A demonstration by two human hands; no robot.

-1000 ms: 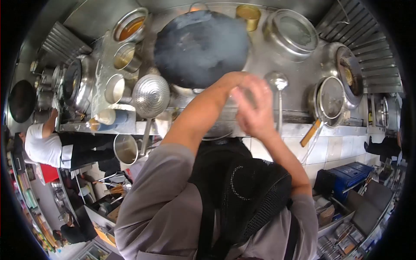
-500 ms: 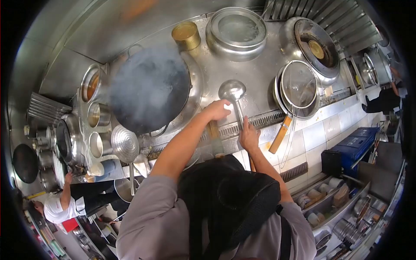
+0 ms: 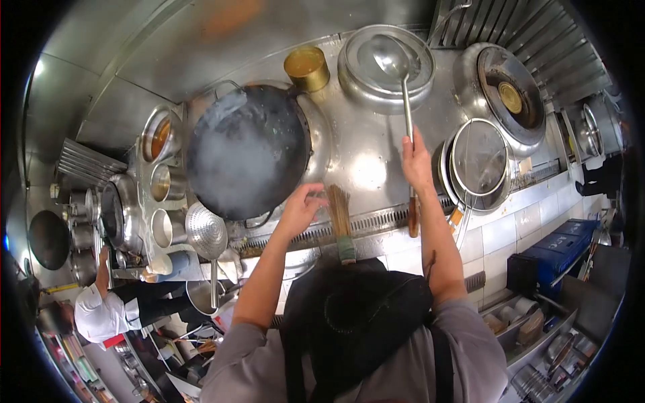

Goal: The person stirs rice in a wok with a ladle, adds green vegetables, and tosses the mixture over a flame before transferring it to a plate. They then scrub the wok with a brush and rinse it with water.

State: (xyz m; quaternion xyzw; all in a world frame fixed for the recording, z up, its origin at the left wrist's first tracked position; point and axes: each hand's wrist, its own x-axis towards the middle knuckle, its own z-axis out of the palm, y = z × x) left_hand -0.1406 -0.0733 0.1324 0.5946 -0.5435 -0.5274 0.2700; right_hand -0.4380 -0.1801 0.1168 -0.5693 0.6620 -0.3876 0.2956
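Note:
My right hand (image 3: 417, 166) is wrapped around the long handle of a metal ladle (image 3: 391, 58). The ladle's bowl is over the round metal pot (image 3: 386, 94) at the back, and its wooden grip end sticks out below my hand. Fingers loosely curled and apart, my left hand (image 3: 301, 209) is empty, between the wok and a bamboo brush (image 3: 340, 216). Smoke rises from the large black wok (image 3: 245, 151), which sits on a burner to the left. The brush lies upright in view at the counter's front edge.
At left are a perforated skimmer (image 3: 207, 236), metal pots (image 3: 168, 183) and a bowl of reddish liquid (image 3: 161, 134). A gold tin (image 3: 306, 67) stands behind the wok. At right are a mesh strainer (image 3: 480, 154) and another burner (image 3: 510, 94). A co-worker (image 3: 101, 312) stands far left.
My right hand has moved up and away with the ladle, swinging its bowl to the back pot. My left hand has drawn back left, clear of the ladle. The camera view has shifted.

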